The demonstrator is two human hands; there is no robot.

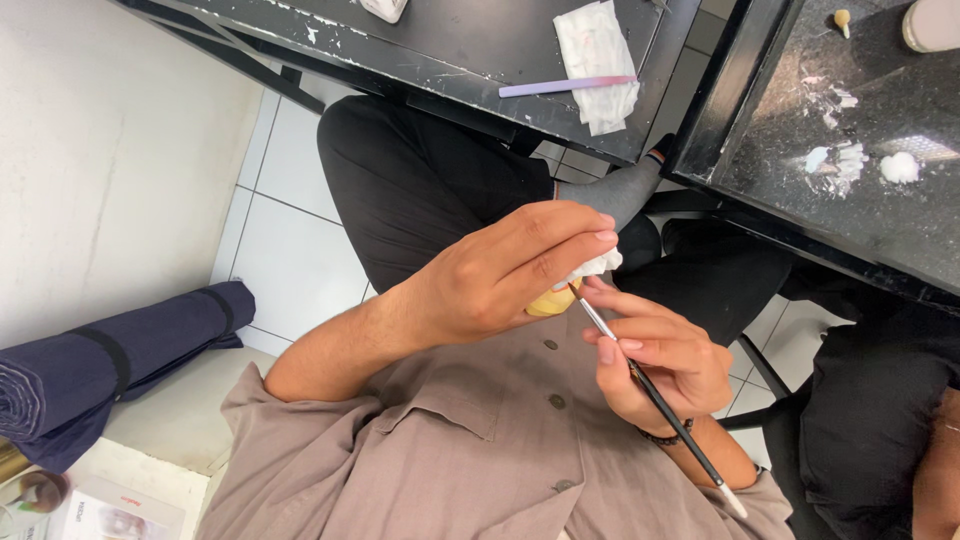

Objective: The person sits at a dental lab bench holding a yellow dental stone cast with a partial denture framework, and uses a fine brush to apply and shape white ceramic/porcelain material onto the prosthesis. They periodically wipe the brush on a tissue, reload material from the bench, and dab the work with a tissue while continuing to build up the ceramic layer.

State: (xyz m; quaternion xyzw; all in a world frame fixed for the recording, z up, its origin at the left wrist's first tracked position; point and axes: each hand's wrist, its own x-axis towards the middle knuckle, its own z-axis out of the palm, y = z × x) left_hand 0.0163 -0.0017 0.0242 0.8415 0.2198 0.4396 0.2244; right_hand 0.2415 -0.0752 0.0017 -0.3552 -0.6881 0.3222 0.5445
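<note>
My left hand (510,275) is closed around a small yellowish object (553,300) and a bit of white tissue (600,265) pinched at the fingertips. My right hand (665,365) grips a thin paintbrush (660,400) with a black handle, a metal ferrule and a white end. The brush tip meets the yellowish object just under my left fingers. Most of that object is hidden by my left hand. Both hands are held over my lap, above my brownish buttoned shirt (500,440).
A black table (450,40) above carries a crumpled white tissue (597,55) and a purple stick (565,87). A second black table (860,210) on the right has white dabs on it. A rolled navy fabric (110,360) lies left. Another person in black (880,400) sits at right.
</note>
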